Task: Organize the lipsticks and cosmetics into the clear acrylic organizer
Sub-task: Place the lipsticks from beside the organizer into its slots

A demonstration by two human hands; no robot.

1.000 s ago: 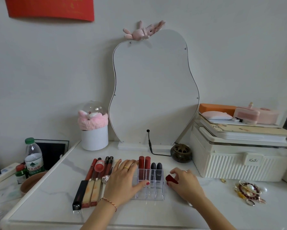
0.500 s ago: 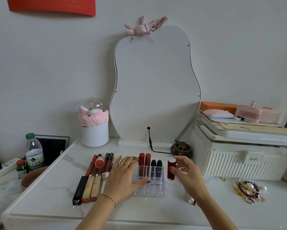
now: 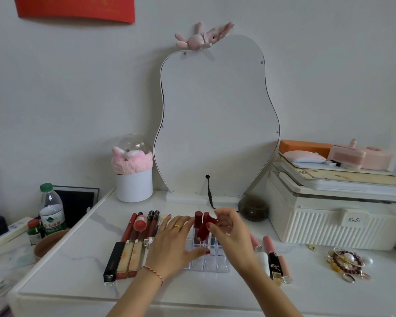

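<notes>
The clear acrylic organizer (image 3: 212, 263) stands on the white table in front of me. Red lipsticks (image 3: 198, 219) stand in its back row. My left hand (image 3: 172, 244) lies flat with straight fingers against the organizer's left side. My right hand (image 3: 231, 234) pinches a dark red lipstick (image 3: 204, 229), tilted, low over the organizer's middle slots. Several lip gloss tubes (image 3: 133, 245) lie in a row to the left. Other tubes (image 3: 272, 259) lie to the right, partly hidden by my right forearm.
A wavy mirror (image 3: 215, 124) leans on the wall behind, with a dark round jar (image 3: 253, 208) beside its cable. A white ribbed box (image 3: 329, 223) stands at the right, jewellery (image 3: 345, 264) before it. A white cup (image 3: 134, 185) and water bottle (image 3: 51, 211) sit left.
My right hand lifted the dark red lipstick from the table at the organizer's right and carried it left over the slots, tilting it. The left hand stayed put.
</notes>
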